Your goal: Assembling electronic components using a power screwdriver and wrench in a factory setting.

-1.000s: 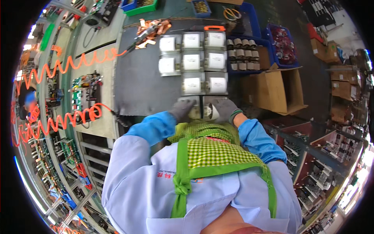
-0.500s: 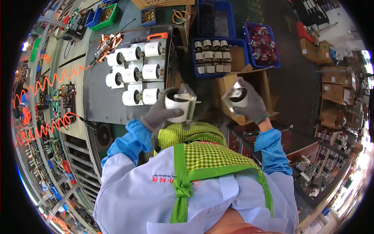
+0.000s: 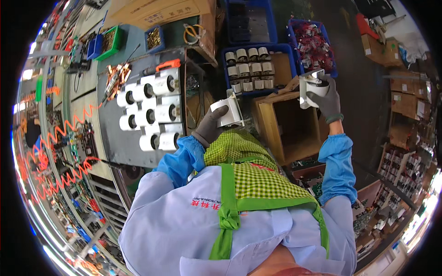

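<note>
From afar, I see my right hand [image 3: 329, 101] has swung outward to the cardboard box's [image 3: 264, 122] right edge, clasping a white cylinder [image 3: 314, 88]; my left hand [image 3: 211, 125] grips a second cylinder [image 3: 231, 112], leaving both off the tabletop [image 3: 120, 148] leftward.

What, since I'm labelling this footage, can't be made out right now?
Left hand: most fingers, hidden behind the white cylinder it holds (head view).
Large cardboard box: upper part, cut off by the head view's top edge.
Red parts: single shapes, too small and jumbled in the head view.
</note>
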`<state>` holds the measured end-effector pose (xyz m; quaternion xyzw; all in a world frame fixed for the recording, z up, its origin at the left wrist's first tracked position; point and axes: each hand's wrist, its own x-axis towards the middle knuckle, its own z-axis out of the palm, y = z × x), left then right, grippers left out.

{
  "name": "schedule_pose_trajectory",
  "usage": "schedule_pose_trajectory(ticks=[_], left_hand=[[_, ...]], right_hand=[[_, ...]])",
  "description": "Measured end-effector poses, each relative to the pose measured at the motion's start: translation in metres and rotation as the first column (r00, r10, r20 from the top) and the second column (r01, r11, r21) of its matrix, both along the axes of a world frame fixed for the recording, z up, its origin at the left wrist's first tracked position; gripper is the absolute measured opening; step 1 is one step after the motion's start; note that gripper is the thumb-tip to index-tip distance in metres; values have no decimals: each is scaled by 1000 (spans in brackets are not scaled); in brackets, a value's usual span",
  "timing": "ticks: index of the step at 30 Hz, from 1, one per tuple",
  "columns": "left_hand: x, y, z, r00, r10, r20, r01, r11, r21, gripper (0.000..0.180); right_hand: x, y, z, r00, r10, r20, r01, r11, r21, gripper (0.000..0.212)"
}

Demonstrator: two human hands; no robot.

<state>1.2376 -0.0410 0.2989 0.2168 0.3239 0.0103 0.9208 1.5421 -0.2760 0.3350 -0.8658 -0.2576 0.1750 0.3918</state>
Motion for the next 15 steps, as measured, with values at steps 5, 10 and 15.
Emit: schedule_pose_trajectory(ticks=[5,10,15], left_hand=[[70,46,-55,992,-67,-104,75,995,67,53],[116,82,-110,980,-50,-193,66,995,75,45],[125,97,-166,923,38,-384,-32,999,21,40]], right_hand=[[93,59,-65,989,-80,-123,66,992,-109,68],[158,101,-179,999,-39,21,45,870,-490,72],[170,145,-277,975,-148,-167,33,836,-548,74]])
